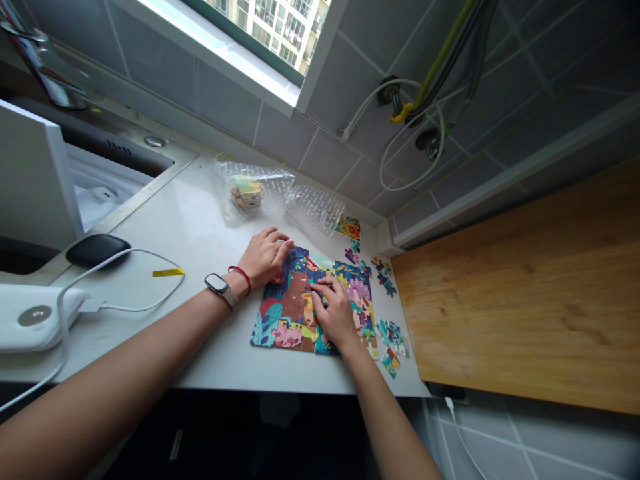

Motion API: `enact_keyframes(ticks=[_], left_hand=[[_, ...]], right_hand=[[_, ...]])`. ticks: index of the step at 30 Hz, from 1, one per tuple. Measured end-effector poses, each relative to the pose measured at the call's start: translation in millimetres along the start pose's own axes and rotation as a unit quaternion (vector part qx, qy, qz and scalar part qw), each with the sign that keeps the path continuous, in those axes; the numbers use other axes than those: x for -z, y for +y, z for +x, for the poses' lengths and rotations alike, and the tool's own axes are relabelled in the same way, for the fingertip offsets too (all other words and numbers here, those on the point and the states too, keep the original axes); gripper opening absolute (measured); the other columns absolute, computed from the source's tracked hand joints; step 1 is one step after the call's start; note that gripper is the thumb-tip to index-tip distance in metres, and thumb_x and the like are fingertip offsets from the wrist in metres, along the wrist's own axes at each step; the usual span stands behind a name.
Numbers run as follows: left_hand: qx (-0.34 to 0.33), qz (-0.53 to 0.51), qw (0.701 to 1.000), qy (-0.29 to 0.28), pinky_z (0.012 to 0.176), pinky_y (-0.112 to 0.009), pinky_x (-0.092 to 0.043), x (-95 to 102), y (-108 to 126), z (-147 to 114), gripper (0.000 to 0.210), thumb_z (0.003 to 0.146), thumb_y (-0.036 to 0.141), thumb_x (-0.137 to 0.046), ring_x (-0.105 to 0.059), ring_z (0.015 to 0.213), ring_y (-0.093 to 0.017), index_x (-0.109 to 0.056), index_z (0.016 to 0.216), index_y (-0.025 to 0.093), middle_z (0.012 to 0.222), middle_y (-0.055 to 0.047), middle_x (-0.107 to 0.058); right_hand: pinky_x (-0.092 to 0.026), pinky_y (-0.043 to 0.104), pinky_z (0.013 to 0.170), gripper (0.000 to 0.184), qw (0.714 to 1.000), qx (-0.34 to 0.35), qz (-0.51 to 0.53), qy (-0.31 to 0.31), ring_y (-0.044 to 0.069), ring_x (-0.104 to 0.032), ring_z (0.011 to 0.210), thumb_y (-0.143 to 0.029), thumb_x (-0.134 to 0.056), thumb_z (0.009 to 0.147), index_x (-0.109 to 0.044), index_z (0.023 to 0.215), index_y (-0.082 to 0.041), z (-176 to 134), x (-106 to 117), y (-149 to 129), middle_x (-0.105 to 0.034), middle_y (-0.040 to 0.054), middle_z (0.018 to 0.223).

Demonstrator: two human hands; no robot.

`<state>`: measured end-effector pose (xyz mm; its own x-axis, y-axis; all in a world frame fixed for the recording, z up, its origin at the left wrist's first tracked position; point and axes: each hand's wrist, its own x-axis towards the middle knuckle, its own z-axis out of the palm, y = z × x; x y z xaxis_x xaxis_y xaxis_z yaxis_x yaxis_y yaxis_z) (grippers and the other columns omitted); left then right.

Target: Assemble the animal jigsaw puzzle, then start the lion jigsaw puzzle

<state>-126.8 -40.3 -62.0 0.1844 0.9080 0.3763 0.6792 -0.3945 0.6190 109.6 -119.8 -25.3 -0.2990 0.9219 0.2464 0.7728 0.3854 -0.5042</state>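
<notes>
A colourful jigsaw puzzle [297, 297], with a brown bear and other animals on dark blue, lies largely joined on the white counter. My left hand [267, 257] rests at its upper left edge, fingers stretched out and nothing visible in them. Over the middle of the picture is my right hand [334, 312], its bent fingertips touching the surface and a gap showing between thumb and fingers. It covers part of the puzzle beneath. Loose puzzle pieces [393, 337] lie to the right, with more pieces [384, 275] above them.
Behind the puzzle sits a clear plastic bag [273, 183] holding stacked pieces [247, 193]. A wooden board [520, 287] borders the right side. On the left are a black case [97, 251], a white device [37, 333] with a cable, and the sink [165, 161].
</notes>
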Motion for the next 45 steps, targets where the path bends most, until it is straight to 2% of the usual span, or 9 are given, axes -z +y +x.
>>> enact_keyframes(ticks=[4,15,17,22,25,29,32,37,45], left_hand=[[-0.006,0.009,0.999,-0.041,0.118,-0.060,-0.037,0.3,1.8,-1.6,0.064,0.107,0.051,-0.022,-0.042,0.145,-0.038,-0.077,0.125,0.024,0.140,-0.010,-0.066],[0.019,0.016,0.997,-0.074,0.120,-0.059,-0.031,1.3,3.6,-1.9,0.066,0.106,0.059,-0.023,-0.035,0.151,-0.039,-0.082,0.113,0.031,0.147,-0.005,-0.062],[0.012,-0.017,0.999,-0.032,0.119,-0.056,-0.035,4.0,4.1,-0.8,0.070,0.106,0.062,-0.019,-0.042,0.147,-0.036,-0.078,0.122,0.028,0.146,-0.008,-0.062],[0.041,-0.131,0.978,0.160,0.111,-0.047,-0.046,15.2,6.8,2.3,0.077,0.108,0.058,-0.007,-0.062,0.123,-0.026,-0.066,0.135,0.017,0.129,-0.013,-0.071],[0.053,-0.143,0.970,0.191,0.110,-0.047,-0.047,18.8,8.9,2.3,0.077,0.108,0.060,-0.008,-0.064,0.120,-0.026,-0.068,0.131,0.018,0.120,-0.012,-0.075],[0.026,-0.135,0.978,0.155,0.112,-0.047,-0.046,16.8,9.4,2.3,0.081,0.108,0.061,-0.008,-0.064,0.121,-0.026,-0.076,0.118,0.019,0.120,-0.011,-0.076],[-0.002,-0.134,0.988,0.079,0.113,-0.047,-0.047,12.0,7.2,2.8,0.082,0.108,0.060,-0.011,-0.065,0.122,-0.026,-0.081,0.105,0.018,0.115,-0.010,-0.079],[-0.016,-0.070,0.997,-0.026,0.114,-0.051,-0.047,2.3,3.1,2.7,0.080,0.107,0.057,-0.012,-0.064,0.126,-0.030,-0.084,0.105,0.021,0.118,-0.007,-0.079],[-0.013,-0.005,0.998,-0.058,0.111,-0.055,-0.046,-3.4,0.4,1.5,0.070,0.106,0.054,-0.022,-0.058,0.131,-0.036,-0.086,0.101,0.027,0.128,-0.003,-0.075]], right_hand=[[-0.052,0.045,0.101,0.028,1.000,0.012,-0.011,0.021,0.026,-0.060,0.111,-0.017,-0.059,0.096,-0.079,0.114,-0.026,-4.8,-6.4,1.4,-0.066,0.0101,0.114],[-0.053,0.043,0.101,0.029,0.999,0.008,-0.016,0.043,0.026,-0.060,0.112,-0.017,-0.057,0.098,-0.078,0.115,-0.027,-8.5,-9.8,-0.9,-0.066,0.0098,0.115],[-0.053,0.044,0.101,0.029,0.999,0.005,-0.015,0.042,0.026,-0.061,0.111,-0.018,-0.057,0.098,-0.078,0.115,-0.027,-8.5,-9.5,-1.2,-0.066,0.0098,0.114],[-0.053,0.045,0.102,0.030,0.999,0.000,-0.015,0.042,0.026,-0.061,0.112,-0.017,-0.057,0.097,-0.078,0.116,-0.028,-9.1,-9.8,-0.5,-0.066,0.0098,0.115],[-0.054,0.044,0.102,0.031,0.999,0.000,-0.019,0.043,0.026,-0.061,0.112,-0.018,-0.057,0.097,-0.078,0.117,-0.029,-9.5,-10.5,0.1,-0.066,0.0091,0.114],[-0.054,0.043,0.101,0.029,0.999,0.000,-0.021,0.043,0.026,-0.061,0.112,-0.018,-0.057,0.097,-0.078,0.116,-0.029,-9.5,-10.7,0.1,-0.066,0.0090,0.114],[-0.053,0.043,0.101,0.029,0.999,0.002,-0.020,0.044,0.026,-0.061,0.111,-0.017,-0.058,0.097,-0.078,0.115,-0.027,-9.5,-10.4,-0.3,-0.066,0.0093,0.114],[-0.053,0.043,0.101,0.029,0.999,0.002,-0.018,0.044,0.026,-0.061,0.111,-0.017,-0.058,0.097,-0.077,0.115,-0.028,-9.4,-9.8,-1.2,-0.066,0.0088,0.114],[-0.052,0.041,0.101,0.027,0.999,0.008,-0.018,0.048,0.025,-0.060,0.110,-0.017,-0.058,0.098,-0.077,0.114,-0.025,-8.9,-10.1,-2.0,-0.066,0.0092,0.113]])
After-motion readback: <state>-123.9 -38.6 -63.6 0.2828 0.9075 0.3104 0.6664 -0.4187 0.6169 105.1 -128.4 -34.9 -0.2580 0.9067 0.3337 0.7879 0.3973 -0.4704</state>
